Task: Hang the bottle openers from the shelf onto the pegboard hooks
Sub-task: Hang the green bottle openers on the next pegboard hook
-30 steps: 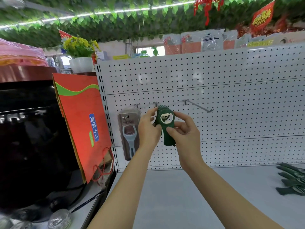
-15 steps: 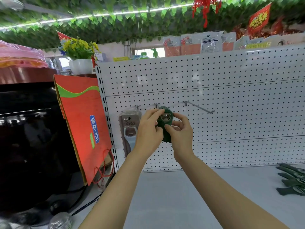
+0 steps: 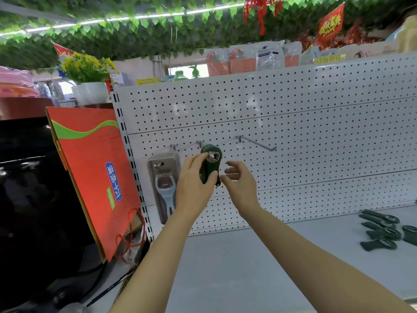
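Left hand [image 3: 194, 179] grips the green bottle opener [image 3: 211, 164] upright, long axis 12-to-6, ring at the hook [image 3: 200, 144] — right hand [image 3: 237, 179] released, at 3 o'clock.

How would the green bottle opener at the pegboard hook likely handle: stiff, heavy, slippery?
Probably stiff: the green bottle opener keeps its shape upright while the left hand grips only its lower body. Likely light, since one hand's fingers carry it. Its ridged round head suggests decent grip, though the surface finish is hard to judge.
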`<state>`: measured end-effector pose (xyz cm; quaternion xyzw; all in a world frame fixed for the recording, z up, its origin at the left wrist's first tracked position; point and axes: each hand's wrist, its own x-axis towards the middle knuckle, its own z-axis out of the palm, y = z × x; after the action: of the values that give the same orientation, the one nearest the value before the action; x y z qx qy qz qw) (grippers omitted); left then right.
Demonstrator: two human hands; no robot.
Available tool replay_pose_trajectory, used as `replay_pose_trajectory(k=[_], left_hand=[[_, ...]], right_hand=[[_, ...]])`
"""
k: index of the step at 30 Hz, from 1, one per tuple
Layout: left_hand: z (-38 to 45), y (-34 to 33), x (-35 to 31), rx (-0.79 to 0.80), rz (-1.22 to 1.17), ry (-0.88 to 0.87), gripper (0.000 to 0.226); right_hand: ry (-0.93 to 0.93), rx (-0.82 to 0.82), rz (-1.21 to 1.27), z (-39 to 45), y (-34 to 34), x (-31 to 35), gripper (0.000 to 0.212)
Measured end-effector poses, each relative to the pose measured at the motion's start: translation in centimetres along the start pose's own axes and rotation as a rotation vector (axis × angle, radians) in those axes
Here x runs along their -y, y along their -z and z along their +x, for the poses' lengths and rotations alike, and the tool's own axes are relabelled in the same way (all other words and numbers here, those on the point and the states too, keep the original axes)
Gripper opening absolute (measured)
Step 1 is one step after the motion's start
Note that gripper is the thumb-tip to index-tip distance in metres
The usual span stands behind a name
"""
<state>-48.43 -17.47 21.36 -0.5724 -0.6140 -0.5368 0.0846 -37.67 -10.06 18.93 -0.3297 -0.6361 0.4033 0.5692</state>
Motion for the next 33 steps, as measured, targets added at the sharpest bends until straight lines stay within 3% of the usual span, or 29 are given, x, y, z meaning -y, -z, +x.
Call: replay_pose_trajectory(k=[5, 9, 13, 18, 26, 33], left_hand=[[-5.4, -2.8, 1.5, -0.096, 0.009, 0.129, 0.039], [-10.4, -7.0, 2.4, 0.179, 0.086, 0.203, 0.039], [-11.6, -10.6, 1.6, 0.383, 0.133, 0.145, 0.049], [-11.7, -17.6, -2.2, 0.639, 0.143, 0.053, 0.052], [-13.7, -30.2, -7.9, 0.913, 0.157, -0.013, 0.052], [-14.7, -43.0, -11.4, 1.050, 0.227, 0.013, 0.046]], right_hand=[[0.122, 0.024, -0.398, -0.6, 4.8, -3.0, 0.035], [0.163, 0.032, -0.687, -1.1, 10.2, -4.9, 0.037], [0.149, 0.075, -0.892, -1.6, 14.6, -6.3, 0.040], [0.003, 0.033, -1.022, -3.2, 23.2, -8.9, 0.042], [-0.238, -0.033, -1.112, -3.3, 36.9, -14.5, 0.042], [-0.414, 0.079, -1.179, -1.8, 47.0, -21.3, 0.044]])
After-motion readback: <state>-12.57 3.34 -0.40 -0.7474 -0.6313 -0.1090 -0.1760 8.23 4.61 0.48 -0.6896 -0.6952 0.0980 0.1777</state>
